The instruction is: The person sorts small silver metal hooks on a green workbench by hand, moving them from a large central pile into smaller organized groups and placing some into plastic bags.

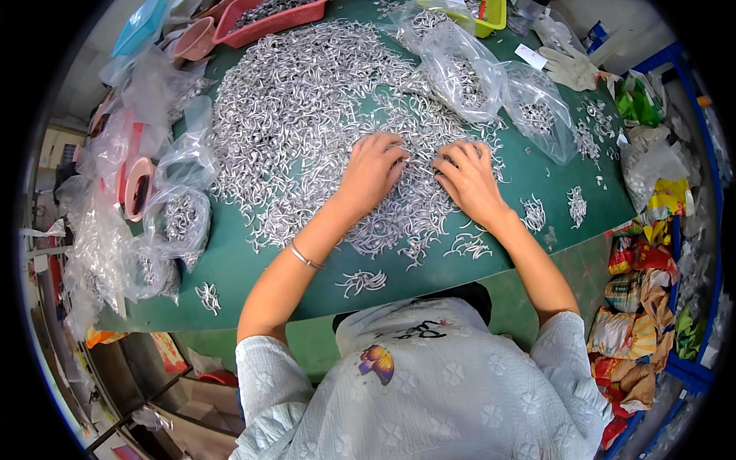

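A wide heap of small curved silvery metal pieces (291, 100) covers much of the green table (529, 184). Both hands work at the heap's near part. My left hand (369, 175), with a metal bangle (305, 257) on its forearm, has bent fingers slightly apart among the pieces. Opposite it, my right hand (471, 182) rests on the pieces, its fingers curved and spread. A strip of the heap lies between the two hands. Whatever is under the fingertips is hidden. Small separate clusters of pieces (362, 283) lie along the table's near edge.
Clear plastic bags of metal pieces (464, 84) lie at the back right, and another bag (181, 218) stands on the left. A red tray (264, 21) and a yellow-green tray (491, 17) sit at the back. A white glove (569, 69) lies far right. A blue rack (709, 192) holds packages.
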`<state>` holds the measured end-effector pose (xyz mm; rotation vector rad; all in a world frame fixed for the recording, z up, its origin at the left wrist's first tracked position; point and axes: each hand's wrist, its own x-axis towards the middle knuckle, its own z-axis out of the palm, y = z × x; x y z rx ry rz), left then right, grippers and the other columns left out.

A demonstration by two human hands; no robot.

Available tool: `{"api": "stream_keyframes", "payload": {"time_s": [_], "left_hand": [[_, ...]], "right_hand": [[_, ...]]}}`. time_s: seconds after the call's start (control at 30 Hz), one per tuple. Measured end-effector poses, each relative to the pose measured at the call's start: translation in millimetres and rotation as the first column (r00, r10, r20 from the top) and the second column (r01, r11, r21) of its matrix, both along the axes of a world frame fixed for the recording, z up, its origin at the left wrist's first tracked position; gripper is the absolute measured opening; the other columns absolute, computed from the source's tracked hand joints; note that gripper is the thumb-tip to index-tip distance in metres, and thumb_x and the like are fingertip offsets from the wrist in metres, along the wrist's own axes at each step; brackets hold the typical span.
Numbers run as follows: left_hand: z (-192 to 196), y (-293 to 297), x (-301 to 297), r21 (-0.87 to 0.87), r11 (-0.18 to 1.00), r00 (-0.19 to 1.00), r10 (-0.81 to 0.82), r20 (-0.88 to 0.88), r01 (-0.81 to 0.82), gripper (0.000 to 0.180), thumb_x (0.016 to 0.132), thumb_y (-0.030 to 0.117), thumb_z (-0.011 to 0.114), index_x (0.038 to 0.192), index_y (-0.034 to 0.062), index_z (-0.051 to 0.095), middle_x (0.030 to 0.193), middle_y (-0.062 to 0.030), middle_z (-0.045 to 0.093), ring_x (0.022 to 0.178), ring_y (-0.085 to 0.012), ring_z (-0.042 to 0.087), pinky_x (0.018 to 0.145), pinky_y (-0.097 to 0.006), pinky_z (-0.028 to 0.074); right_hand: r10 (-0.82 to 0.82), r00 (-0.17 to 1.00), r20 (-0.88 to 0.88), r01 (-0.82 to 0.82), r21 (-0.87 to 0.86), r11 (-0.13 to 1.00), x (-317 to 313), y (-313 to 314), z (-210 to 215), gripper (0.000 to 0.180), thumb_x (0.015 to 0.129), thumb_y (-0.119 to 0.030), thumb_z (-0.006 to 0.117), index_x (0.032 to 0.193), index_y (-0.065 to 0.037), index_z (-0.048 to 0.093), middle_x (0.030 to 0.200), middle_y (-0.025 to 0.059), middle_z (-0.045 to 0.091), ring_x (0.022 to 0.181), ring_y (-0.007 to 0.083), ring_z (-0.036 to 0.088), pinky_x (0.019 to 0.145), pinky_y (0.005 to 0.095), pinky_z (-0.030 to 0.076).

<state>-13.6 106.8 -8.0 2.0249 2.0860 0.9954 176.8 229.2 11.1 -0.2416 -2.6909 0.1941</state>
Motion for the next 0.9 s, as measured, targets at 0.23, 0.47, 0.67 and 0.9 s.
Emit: {"api": "stream_keyframes", "payload": {"time_s": [0.23, 0.47, 0.67, 0.9], "left_hand": [[15, -9, -4, 0.031, 0.983, 0.886, 0.148, 0.439, -0.18, 0.015, 0.085, 0.0, 0.065, 0.1, -0.0019, 0.067, 0.102, -0.013, 0.068, 0.085, -0.0239, 0.066, 0.076, -0.031, 0.052], [21, -22, -10, 0.014, 0.971, 0.707, 0.163, 0.688, -0.238, 0.017, 0.087, 0.002, 0.066, 0.104, 0.0008, 0.069, 0.11, -0.0139, 0.068, 0.096, -0.0244, 0.067, 0.085, -0.032, 0.052], [23, -24, -1, 0.108, 0.978, 0.98, 0.165, 0.115, -0.177, 0.013, 0.081, -0.002, 0.068, 0.094, -0.0016, 0.067, 0.113, -0.0156, 0.067, 0.105, -0.0351, 0.063, 0.09, -0.039, 0.05], [14, -39, -7, 0.071, 0.967, 0.97, 0.243, 0.015, -0.244, 0.015, 0.079, 0.001, 0.07, 0.094, 0.0022, 0.068, 0.111, -0.0145, 0.068, 0.102, -0.0336, 0.063, 0.091, -0.04, 0.048]], "right_hand": [[0.086, 0.992, -0.095, -0.087, -0.01, 0.996, -14, 4, -8, 0.011, 0.081, -0.009, 0.067, 0.091, -0.007, 0.062, 0.1, 0.0049, 0.058, 0.104, 0.0241, 0.054, 0.097, 0.0454, 0.034], [-0.135, 0.974, -0.182, 0.092, -0.227, 0.969, -16, -5, -6, 0.005, 0.086, -0.007, 0.062, 0.088, -0.004, 0.057, 0.095, 0.0087, 0.057, 0.095, 0.0274, 0.053, 0.088, 0.0432, 0.036], [-0.089, 0.972, -0.219, 0.068, -0.099, 0.993, 0, 4, 2, 0.008, 0.087, -0.008, 0.061, 0.083, -0.005, 0.055, 0.078, 0.009, 0.056, 0.078, 0.0293, 0.053, 0.074, 0.0401, 0.038], [-0.717, 0.478, -0.508, 0.52, -0.494, 0.697, 119, 83, 18, 0.014, 0.097, -0.011, 0.05, 0.091, -0.001, 0.058, 0.081, 0.016, 0.06, 0.072, 0.0305, 0.059, 0.066, 0.0394, 0.046]]}}
